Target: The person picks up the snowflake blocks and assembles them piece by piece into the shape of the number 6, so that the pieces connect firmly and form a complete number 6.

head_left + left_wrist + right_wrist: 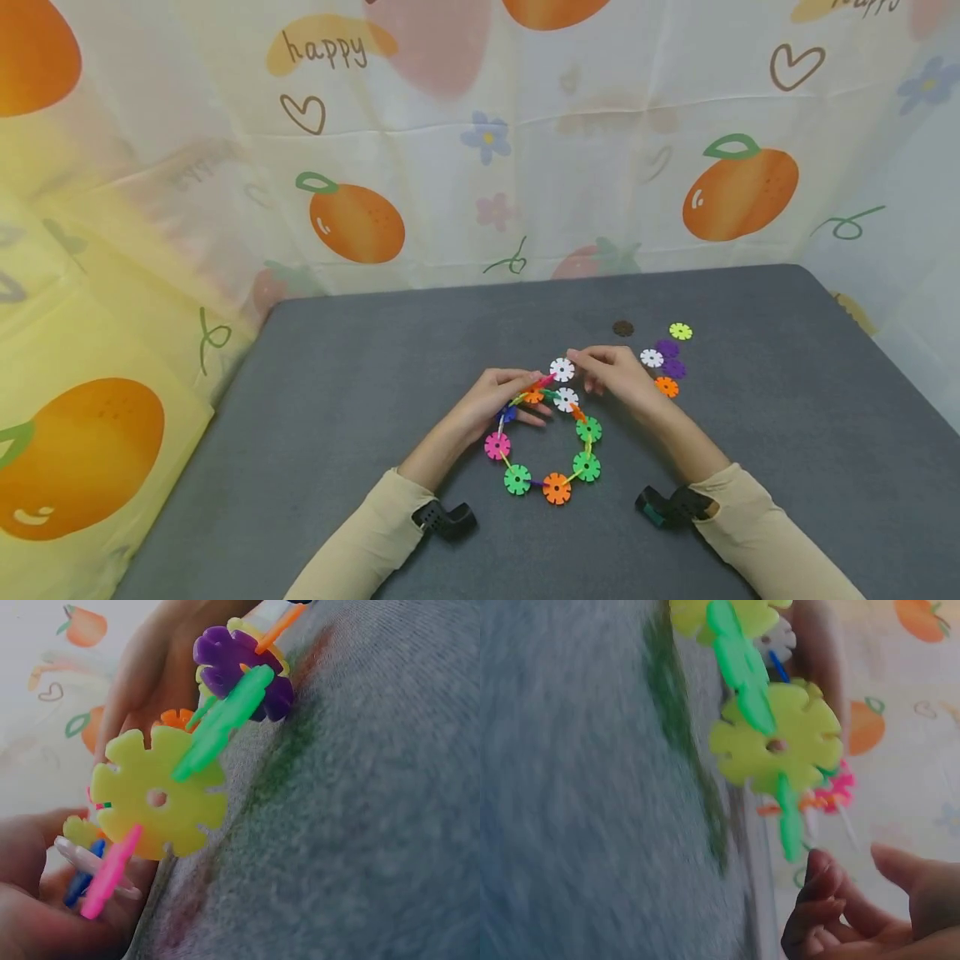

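A ring of notched plastic discs joined edge to edge, in several colours, hangs or lies between the hands; an orange disc [557, 488] is at its near side. My left hand [491, 400] grips the ring's far left part, thumb by a pink disc [547, 381] seen nearly edge-on. A white disc [562, 369] stands at the pink disc's end. My right hand [618, 375] has its fingertips at this white disc's right edge. In the right wrist view, the right thumb and forefinger are apart, with no disc visibly pinched. Yellow discs [161, 791] fill the left wrist view.
Loose discs lie on the grey table [360, 400] beyond the right hand: brown [623, 328], yellow [681, 331], white [652, 358], purple [674, 368] and orange [667, 387]. A fruit-printed cloth [420, 150] hangs behind the table. Each wrist wears a black camera [446, 518].
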Motion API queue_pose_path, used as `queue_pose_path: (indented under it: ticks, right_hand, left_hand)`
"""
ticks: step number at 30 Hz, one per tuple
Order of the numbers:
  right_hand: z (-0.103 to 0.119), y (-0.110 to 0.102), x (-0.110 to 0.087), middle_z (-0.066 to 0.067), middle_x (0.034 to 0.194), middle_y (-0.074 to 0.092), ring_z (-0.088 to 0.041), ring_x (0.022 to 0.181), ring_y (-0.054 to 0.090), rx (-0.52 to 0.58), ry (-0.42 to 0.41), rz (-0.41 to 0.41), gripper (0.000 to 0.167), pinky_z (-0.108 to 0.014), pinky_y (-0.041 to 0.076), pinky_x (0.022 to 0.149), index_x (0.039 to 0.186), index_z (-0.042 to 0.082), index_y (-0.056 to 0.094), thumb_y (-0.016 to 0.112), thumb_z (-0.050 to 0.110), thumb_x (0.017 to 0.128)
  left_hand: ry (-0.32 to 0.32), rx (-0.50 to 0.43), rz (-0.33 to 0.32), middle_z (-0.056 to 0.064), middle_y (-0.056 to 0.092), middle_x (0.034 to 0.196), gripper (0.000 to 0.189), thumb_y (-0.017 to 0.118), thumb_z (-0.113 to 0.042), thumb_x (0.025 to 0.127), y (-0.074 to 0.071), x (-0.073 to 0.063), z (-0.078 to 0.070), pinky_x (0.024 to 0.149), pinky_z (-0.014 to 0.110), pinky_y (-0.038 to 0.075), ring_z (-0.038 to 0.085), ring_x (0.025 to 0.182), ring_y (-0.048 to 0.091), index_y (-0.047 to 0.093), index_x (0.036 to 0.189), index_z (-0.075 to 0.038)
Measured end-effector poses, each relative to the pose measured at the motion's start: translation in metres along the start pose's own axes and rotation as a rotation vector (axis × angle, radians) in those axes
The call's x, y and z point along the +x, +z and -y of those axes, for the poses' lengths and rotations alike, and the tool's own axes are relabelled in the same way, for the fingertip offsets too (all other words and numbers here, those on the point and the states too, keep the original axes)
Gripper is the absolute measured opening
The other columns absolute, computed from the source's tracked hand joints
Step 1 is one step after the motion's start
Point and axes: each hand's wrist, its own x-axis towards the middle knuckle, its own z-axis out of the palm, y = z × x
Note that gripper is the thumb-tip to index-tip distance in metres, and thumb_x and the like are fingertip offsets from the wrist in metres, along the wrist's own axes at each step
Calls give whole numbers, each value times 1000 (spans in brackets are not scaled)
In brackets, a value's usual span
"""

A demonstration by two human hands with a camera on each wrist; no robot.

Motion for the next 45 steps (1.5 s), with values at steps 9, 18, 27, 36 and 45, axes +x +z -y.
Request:
queue_pose_path:
  ticks: [9, 18, 27, 36, 45]
  right_hand:
    - [-9, -39, -3, -23, 93, 69, -16, 64, 57, -298, -67, -210, 29, -26, 44, 53, 108, -4, 69, 61, 22, 97]
    - [-18, -48, -3, -22, 95, 65, -30, 83, 60, -516, -17, -244, 29, -32, 48, 65, 102, -6, 67, 74, 18, 86]
    - [-16, -48, -3, -29, 98, 62, -36, 86, 59, -585, -11, -232, 36, -46, 51, 73, 104, -13, 66, 78, 13, 81]
    - [-14, -53, -5, -34, 101, 61, -43, 93, 58, -597, -6, -241, 38, -51, 51, 78, 108, -18, 62, 73, 9, 83]
    - [1, -12, -6, -24, 106, 68, -25, 86, 66, -198, -96, 27, 37, -33, 58, 70, 116, -5, 65, 57, 26, 99]
  left_hand:
    - [-32, 113, -149, 18, 60, 132, 44, 54, -33, 101, -9, 0, -2, 85, 37, 59, 14, 69, 74, 62, 127, 1]
    - [-50, 107, -144, 19, 61, 131, 45, 58, -34, 98, -16, -3, -5, 66, 36, 62, 17, 71, 74, 61, 129, -1]
    - [17, 405, -295, -7, 62, 74, 32, 68, -34, 91, -16, -4, -9, 56, 19, 40, 5, 63, 47, 76, 90, -2]
    - [78, 447, -318, 16, 74, 105, 23, 67, -18, 92, -14, -2, -9, 68, 17, 48, 3, 76, 58, 74, 99, 2]
    - [192, 353, -352, 12, 75, 89, 20, 66, -20, 93, -13, 3, -1, 70, 20, 51, 4, 73, 62, 72, 99, -2]
